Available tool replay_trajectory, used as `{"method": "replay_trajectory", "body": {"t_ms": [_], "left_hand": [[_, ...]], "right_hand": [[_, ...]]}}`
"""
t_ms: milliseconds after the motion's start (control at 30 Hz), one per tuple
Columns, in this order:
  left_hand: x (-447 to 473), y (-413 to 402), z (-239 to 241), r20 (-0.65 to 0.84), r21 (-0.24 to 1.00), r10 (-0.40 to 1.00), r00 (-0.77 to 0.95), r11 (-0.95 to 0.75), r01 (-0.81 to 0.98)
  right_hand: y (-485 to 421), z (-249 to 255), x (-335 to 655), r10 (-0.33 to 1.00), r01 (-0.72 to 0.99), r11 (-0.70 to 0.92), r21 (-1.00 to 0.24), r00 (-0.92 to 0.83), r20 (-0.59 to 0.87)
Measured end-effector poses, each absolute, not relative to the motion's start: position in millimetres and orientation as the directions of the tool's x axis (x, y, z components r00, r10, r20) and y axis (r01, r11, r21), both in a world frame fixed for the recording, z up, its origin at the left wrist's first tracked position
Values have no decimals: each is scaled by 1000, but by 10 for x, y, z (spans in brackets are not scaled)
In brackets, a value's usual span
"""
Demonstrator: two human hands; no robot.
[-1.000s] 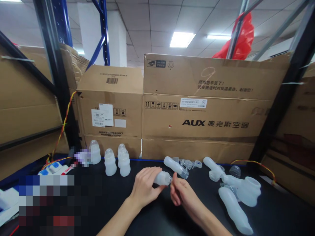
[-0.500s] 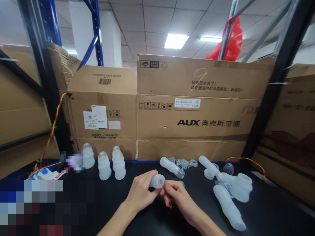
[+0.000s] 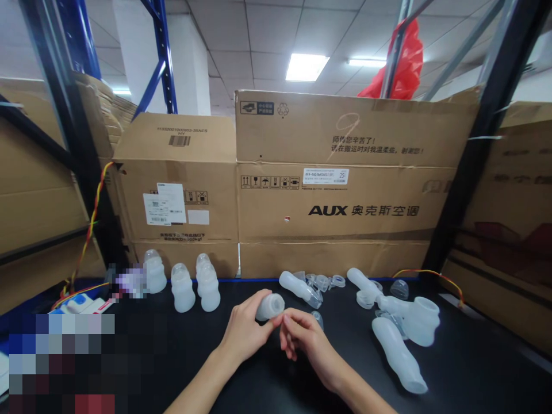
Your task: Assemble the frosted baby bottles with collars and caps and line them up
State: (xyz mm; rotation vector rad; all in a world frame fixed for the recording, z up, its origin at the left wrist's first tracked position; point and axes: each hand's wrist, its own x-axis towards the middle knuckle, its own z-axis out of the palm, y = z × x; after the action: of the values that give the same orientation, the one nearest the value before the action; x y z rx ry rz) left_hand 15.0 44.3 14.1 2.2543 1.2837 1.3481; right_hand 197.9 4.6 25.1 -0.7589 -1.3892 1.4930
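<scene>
A translucent white soft bottle (image 3: 269, 307) is lying tilted in my left hand (image 3: 245, 325), its round open end facing right. My left fingers and thumb wrap around it. Close beside that opening is my right hand (image 3: 304, 333), fingers curled and thumb against the index finger. Its fingertips come up to the left thumb tip and the bottle's rim; whether something small is pinched there is hidden. Behind my right hand a clear cap (image 3: 318, 319) shows partly. Farther back lies another white bottle (image 3: 295, 284) with a clear cap on its right end.
Several capped bottles (image 3: 183, 293) stand upright at the back left. On the right lie a loose bottle body (image 3: 401, 356), a wide-mouthed piece (image 3: 425, 322) and a clear dome cap (image 3: 399, 289). Clear rings (image 3: 337, 281) lie behind. Cardboard boxes (image 3: 276, 259) wall the black table's (image 3: 181, 356) back.
The view has shifted slightly. The bottle in my left hand has moved a little up and left, and my right fingertips remain close to its opening.
</scene>
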Motion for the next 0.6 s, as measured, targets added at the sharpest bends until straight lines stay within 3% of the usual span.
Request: {"method": "replay_trajectory", "body": {"t_ms": [133,367,467,600], "left_hand": [[108,535,125,551,677,832,66,-492,548],[-51,722,66,642,640,748,-169,-401,656],[-54,735,71,772,540,597,-220,-433,722],[-40,681,105,915,230,404,-16,-488,842]], "right_hand": [[40,183,1935,908,-90,108,-990,-396,135],[-9,22,1821,884,89,160,-983,-456,102],[-26,35,1814,881,120,176,-977,-463,102],[-34,30,1822,879,150,187,-971,-468,97]]}}
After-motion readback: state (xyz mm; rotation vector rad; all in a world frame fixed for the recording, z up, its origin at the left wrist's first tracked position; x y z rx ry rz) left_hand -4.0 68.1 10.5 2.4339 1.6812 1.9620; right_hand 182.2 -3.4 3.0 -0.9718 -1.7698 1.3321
